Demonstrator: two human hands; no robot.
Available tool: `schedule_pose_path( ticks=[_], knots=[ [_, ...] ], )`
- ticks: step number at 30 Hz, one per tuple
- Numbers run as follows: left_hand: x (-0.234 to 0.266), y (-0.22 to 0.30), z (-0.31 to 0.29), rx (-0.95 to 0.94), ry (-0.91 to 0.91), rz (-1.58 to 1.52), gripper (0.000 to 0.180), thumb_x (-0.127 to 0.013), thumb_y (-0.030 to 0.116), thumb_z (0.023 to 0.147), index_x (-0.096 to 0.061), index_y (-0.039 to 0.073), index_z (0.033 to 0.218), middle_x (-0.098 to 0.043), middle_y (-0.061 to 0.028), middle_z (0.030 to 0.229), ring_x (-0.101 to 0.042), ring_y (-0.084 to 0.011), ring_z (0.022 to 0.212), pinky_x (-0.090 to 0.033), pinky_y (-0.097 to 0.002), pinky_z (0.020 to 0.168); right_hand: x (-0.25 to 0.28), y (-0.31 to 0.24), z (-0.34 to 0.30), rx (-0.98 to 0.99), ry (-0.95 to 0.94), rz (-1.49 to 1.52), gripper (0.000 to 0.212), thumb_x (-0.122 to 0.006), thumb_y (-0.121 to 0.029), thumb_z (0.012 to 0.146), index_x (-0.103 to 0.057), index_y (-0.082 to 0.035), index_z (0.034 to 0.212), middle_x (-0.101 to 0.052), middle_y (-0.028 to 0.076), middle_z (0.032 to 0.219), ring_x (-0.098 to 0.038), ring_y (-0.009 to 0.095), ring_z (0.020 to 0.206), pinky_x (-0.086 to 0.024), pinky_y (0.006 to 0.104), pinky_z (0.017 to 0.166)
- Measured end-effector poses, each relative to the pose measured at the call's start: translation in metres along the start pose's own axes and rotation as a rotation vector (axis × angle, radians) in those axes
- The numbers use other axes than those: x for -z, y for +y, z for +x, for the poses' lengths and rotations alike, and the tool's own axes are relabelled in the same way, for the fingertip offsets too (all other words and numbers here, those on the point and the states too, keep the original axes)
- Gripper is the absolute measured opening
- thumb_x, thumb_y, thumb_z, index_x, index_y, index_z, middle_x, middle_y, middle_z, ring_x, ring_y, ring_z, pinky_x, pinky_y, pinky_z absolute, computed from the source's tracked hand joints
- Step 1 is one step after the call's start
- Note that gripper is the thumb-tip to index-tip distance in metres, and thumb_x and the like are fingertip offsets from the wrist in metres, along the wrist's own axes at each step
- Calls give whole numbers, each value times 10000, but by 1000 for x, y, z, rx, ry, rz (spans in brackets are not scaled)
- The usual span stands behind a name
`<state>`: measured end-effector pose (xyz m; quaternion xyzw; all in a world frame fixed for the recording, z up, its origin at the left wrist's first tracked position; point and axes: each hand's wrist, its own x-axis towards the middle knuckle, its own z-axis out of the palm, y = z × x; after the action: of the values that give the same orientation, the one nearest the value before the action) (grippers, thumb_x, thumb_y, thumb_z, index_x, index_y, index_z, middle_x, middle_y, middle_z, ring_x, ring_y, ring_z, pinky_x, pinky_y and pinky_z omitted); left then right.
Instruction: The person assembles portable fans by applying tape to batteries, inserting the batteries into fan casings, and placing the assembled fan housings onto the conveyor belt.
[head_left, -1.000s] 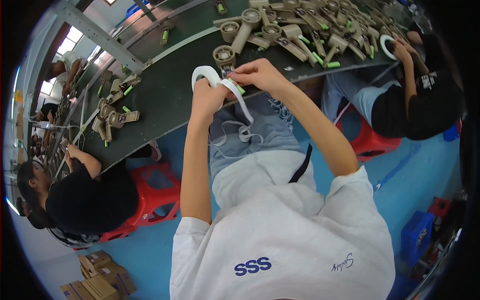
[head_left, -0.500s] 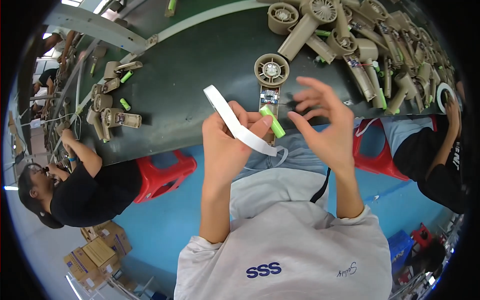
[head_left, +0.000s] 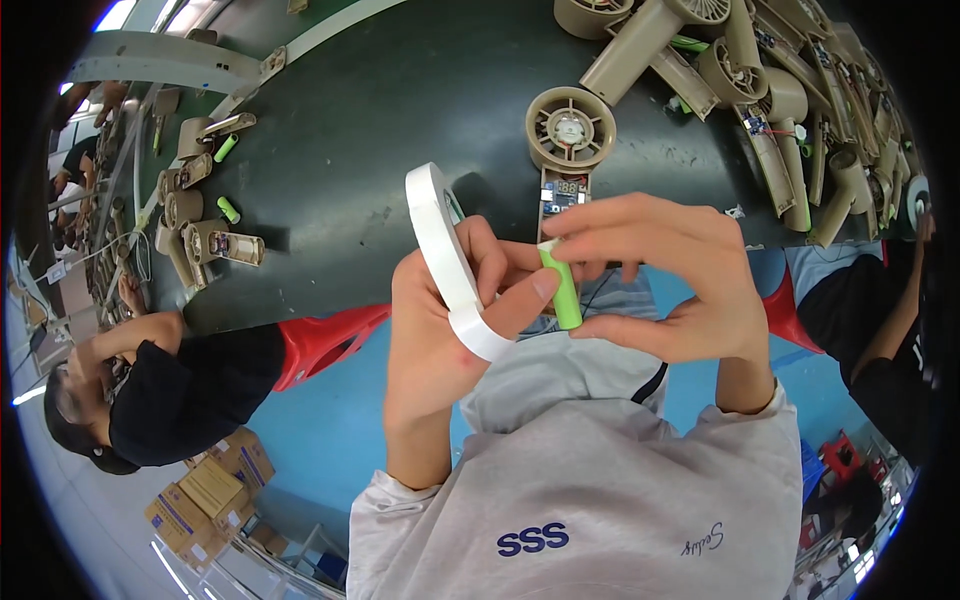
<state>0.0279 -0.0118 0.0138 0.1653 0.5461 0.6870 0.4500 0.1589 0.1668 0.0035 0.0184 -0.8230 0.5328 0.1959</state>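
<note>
My left hand (head_left: pixel 440 325) is closed, pinching a green cylindrical battery (head_left: pixel 564 290) between thumb and fingers. A roll of white tape (head_left: pixel 440 235) hangs on this same hand, its loose strip curving over the thumb side. My right hand (head_left: pixel 680 280) curls around the battery from the right, thumb at the lower end and fingertips at the upper end. Just beyond both hands lies an opened beige handheld fan (head_left: pixel 571 130), its round head away from me. A small blue circuit board (head_left: pixel 562 193) shows in its handle, whose near part is hidden by my fingers.
Beige fan bodies (head_left: pixel 780 100) with green batteries are heaped at the table's far right. Several more fan parts (head_left: pixel 190 205) lie at the left on the dark green table (head_left: pixel 380 120). People sit on either side, one by a red stool (head_left: pixel 325 345). Cardboard boxes (head_left: pixel 205 495) stand on the floor.
My right hand has come in from the right and closed on the battery, which now stands more upright. The tape's loose end has swung nearer my left thumb. My view has shifted slightly.
</note>
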Motion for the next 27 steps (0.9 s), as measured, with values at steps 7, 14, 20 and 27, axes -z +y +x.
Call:
schedule_pose_path(
  ticks=[7, 14, 20, 27],
  knots=[
    [-12, -3, -17, -90, 202, 935, 261, -809, 155, 857, -588, 16, 871, -647, -109, 681, -653, -250, 552, -489, -352, 507, 0, 15, -6, 120, 133, 7, 460, -859, -12, 655, -727, 65, 1089, -732, 276, 1103, -733, 167, 689, -513, 220, 535],
    [-11, -15, -23, -77, -46, 900, 592, -746, 99, 794, -463, -52, 1293, -682, -138, 731, -685, -377, 643, -523, -449, 549, -12, 24, -9, 238, 132, 148, 395, -860, -23, 626, -735, 64, 990, -708, 359, 1049, -669, 132, 516, -512, 204, 517],
    [-15, -13, -20, -19, -61, 891, 614, -686, 24, 715, -429, -76, 1263, -665, -175, 723, -673, -420, 661, -523, -482, 578, -18, 27, -7, 235, 163, 122, 358, -921, -104, 665, -750, 48, 940, -721, 337, 1041, -637, 126, 492, -515, 207, 514],
    [-11, -11, -16, -76, -109, 957, 540, -668, 1, 698, -461, -82, 1190, -634, -172, 661, -651, -423, 609, -520, -485, 574, -15, 26, -9, 271, 137, 61, 316, -921, -145, 703, -771, 24, 923, -729, 324, 1027, -572, 97, 462, -489, 220, 492]
  ],
)
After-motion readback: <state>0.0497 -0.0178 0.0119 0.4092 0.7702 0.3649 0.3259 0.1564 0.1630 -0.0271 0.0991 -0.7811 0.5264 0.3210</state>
